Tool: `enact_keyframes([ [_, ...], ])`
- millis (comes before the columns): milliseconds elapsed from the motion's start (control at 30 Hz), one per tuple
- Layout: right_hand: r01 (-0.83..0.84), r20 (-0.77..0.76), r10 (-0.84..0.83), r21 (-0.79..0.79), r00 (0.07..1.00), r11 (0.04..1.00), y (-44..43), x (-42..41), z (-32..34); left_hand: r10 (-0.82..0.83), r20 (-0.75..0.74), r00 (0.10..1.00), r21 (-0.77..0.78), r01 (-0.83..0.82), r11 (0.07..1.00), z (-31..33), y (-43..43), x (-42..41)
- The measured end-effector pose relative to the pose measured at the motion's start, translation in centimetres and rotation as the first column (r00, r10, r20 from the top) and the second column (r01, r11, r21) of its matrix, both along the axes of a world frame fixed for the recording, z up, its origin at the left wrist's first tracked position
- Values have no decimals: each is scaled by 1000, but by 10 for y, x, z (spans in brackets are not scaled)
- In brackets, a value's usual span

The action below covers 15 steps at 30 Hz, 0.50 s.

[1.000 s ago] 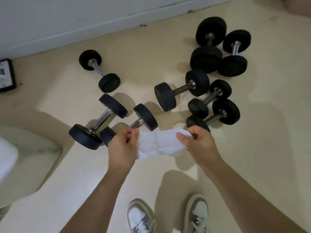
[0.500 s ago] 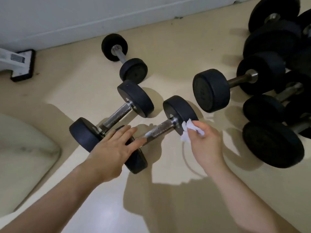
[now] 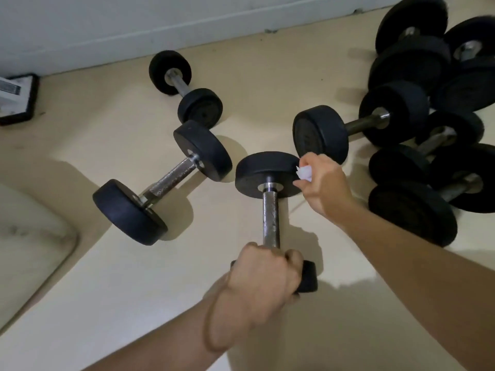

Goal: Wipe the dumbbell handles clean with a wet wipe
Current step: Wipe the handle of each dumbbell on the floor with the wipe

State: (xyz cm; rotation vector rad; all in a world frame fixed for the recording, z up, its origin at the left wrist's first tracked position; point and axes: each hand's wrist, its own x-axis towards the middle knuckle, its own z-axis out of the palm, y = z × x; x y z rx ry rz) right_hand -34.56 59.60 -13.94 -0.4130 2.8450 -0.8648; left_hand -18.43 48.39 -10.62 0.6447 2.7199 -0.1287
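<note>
A black dumbbell [image 3: 270,172] with a knurled metal handle [image 3: 271,218] points away from me, its near end lifted. My left hand [image 3: 261,282] is closed around the handle's near end, hiding most of the near weight. My right hand [image 3: 322,183] holds a crumpled white wet wipe [image 3: 304,172] beside the far weight's right edge, apart from the handle.
Another dumbbell [image 3: 163,182] lies to the left and a smaller one [image 3: 186,88] near the white wall. Several more dumbbells [image 3: 417,145] crowd the right side. A black-framed object [image 3: 18,99] rests at far left, a pale cushion [image 3: 29,236] lower left.
My left hand has gone from resting flat on the near weight to gripping the handle, swinging the dumbbell straight toward me. My right hand has moved up and right with the bunched wipe.
</note>
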Motion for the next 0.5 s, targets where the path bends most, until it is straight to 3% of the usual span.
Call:
enact_keyframes([
  [67, 103, 109, -94, -75, 990, 992, 11, -2, 3, 23, -87, 996, 76, -17, 997, -11, 15, 1],
  [133, 248, 261, -183, -244, 948, 937, 22, 9, 11, 103, -167, 981, 246, -59, 967, -27, 19, 5],
  [167, 258, 279, -175, -297, 944, 919, 26, 16, 12, 169, -155, 973, 352, -105, 930, -33, 18, 7],
  [233, 172, 240, -88, -358, 967, 918, 25, 32, 12, 283, 28, 959, 526, -255, 811, -40, 11, 11],
  [333, -141, 64, 154, -174, 986, 975, 11, 41, -7, 355, 286, 890, 652, -452, 609, -50, 2, 24],
  [400, -231, -52, 234, 66, 971, 971, 10, 36, -24, 356, 333, 873, 689, -483, 541, -51, 0, 30],
  [433, -224, -117, 235, 96, 965, 970, 12, 33, -31, 354, 323, 878, 698, -474, 536, -51, -1, 31],
  [500, -148, -157, 143, -22, 977, 989, 15, 29, -40, 351, 301, 887, 706, -455, 543, -51, -4, 30],
])
